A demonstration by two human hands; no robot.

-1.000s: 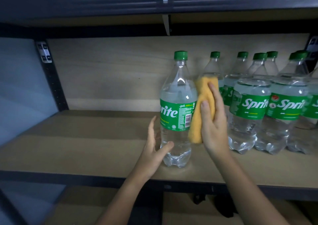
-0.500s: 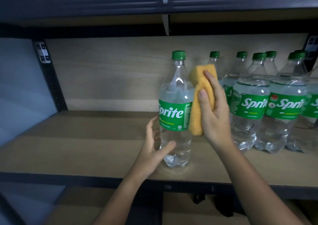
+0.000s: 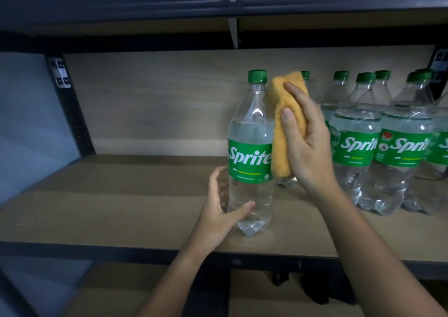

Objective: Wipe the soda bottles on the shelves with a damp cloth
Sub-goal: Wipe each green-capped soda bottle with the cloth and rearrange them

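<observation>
On a wooden shelf [image 3: 121, 207] in a dark metal rack, we see a clear bottle [image 3: 251, 152] standing alone, its green label reading "Sprite"; more Sprite bottles [image 3: 378, 147] cluster at the right. Our left hand [image 3: 223, 213] cups its base with curled fingers and thumb. Our right hand [image 3: 308, 142] grips a yellow cloth [image 3: 282, 132] against its shoulder, higher than a second ago, and the label now faces us fully.

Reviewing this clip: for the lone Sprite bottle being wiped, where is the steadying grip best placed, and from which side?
Probably low on the clear body below the label of the Sprite bottle, from its left. The bottle stands upright, the right hand presses the yellow cloth to its right side, and the left hand already cups that lower left part.
</observation>
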